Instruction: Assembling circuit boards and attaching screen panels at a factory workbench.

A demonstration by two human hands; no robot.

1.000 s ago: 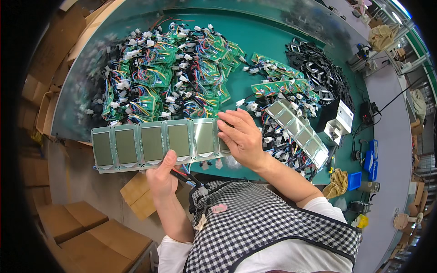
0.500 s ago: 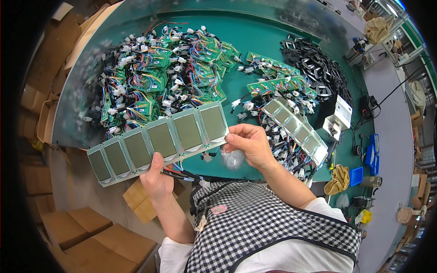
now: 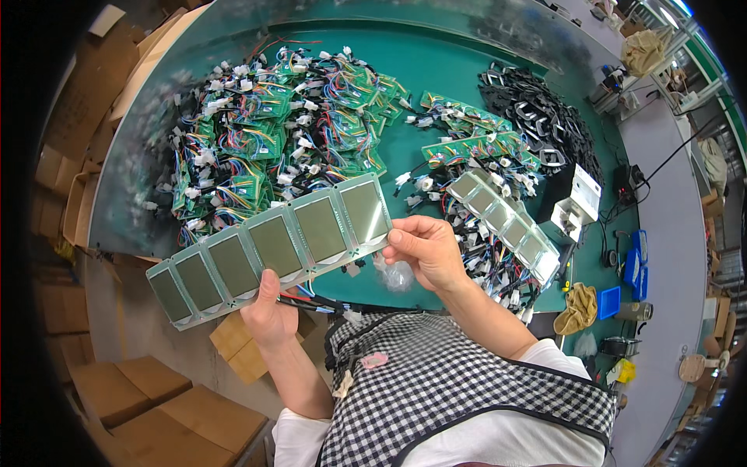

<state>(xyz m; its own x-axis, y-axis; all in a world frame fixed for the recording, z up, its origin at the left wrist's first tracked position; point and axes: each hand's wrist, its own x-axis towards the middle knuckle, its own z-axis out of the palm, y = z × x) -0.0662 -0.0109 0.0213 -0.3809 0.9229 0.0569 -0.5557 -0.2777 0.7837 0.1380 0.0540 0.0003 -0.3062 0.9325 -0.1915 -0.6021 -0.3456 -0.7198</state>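
A long display board [image 3: 274, 243] with a row of several grey-green screens is held up over the bench's near edge, its left end lower than its right. My left hand [image 3: 271, 317] grips its lower edge, thumb on the front and the other fingers hidden behind. At the right end, my right hand [image 3: 428, 253] is closed, thumb and forefinger pinching the board's lower corner. Whether a thin film is also in that pinch cannot be made out. Wires hang below the board. A similar display board [image 3: 504, 222] lies on wired boards to the right.
Green circuit boards with wires and white connectors [image 3: 264, 128] are heaped at the back left. Black plastic frames [image 3: 545, 117] are piled at the back right. Crumpled clear plastic [image 3: 395, 275] lies by my right hand. A white and black device [image 3: 574, 201] stands to the right; cardboard boxes [image 3: 183, 424] are at lower left.
The display board has tilted a little, its left end sinking. A bright reflection now crosses its rightmost screen. Both hands keep their hold, the right one shifting slightly.
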